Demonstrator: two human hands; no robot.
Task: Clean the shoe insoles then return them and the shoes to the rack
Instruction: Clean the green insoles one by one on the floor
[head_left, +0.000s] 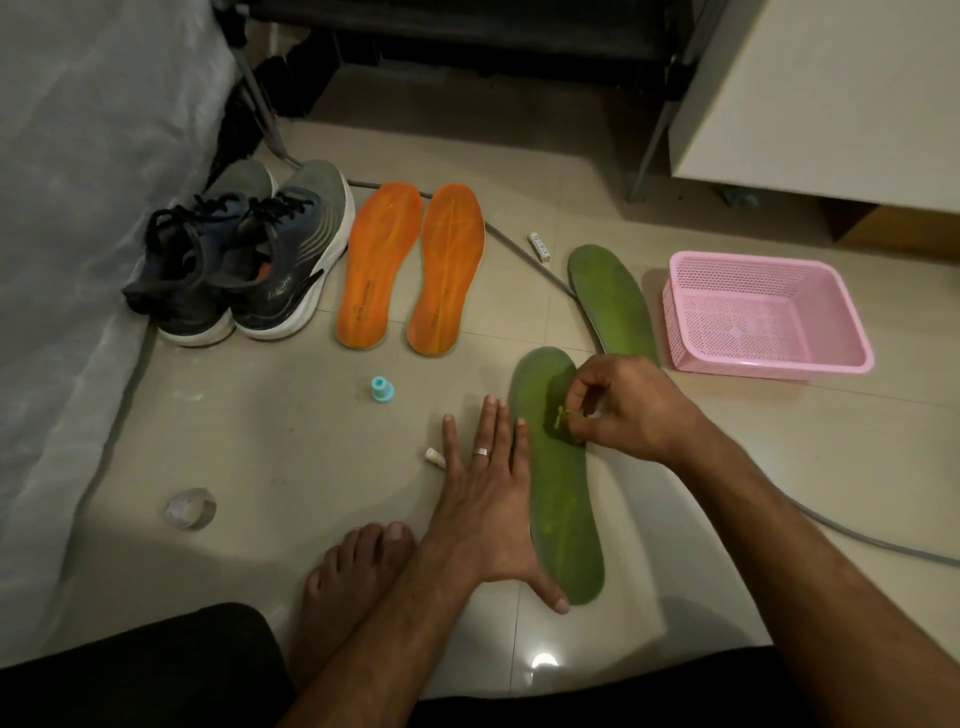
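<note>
A green insole (563, 499) lies on the tiled floor in front of me. My left hand (483, 499) presses flat beside it, fingers straight, thumb on its heel end. My right hand (618, 405) pinches a small green brush-like thing (561, 418) against the insole's upper half; most of that thing is hidden by the fingers. A second green insole (613, 306) lies farther back, right. Two orange insoles (384, 265) (447, 270) lie side by side in the middle. A pair of dark sneakers (244, 260) with white soles stands at the left.
A pink plastic basket (769, 358) sits at the right. A teal cap (383, 389), a small white cap (434, 457), a tape roll (191, 509) and a battery (539, 247) lie on the floor. A grey cable (857, 540) crosses it. My bare foot (358, 566) is below.
</note>
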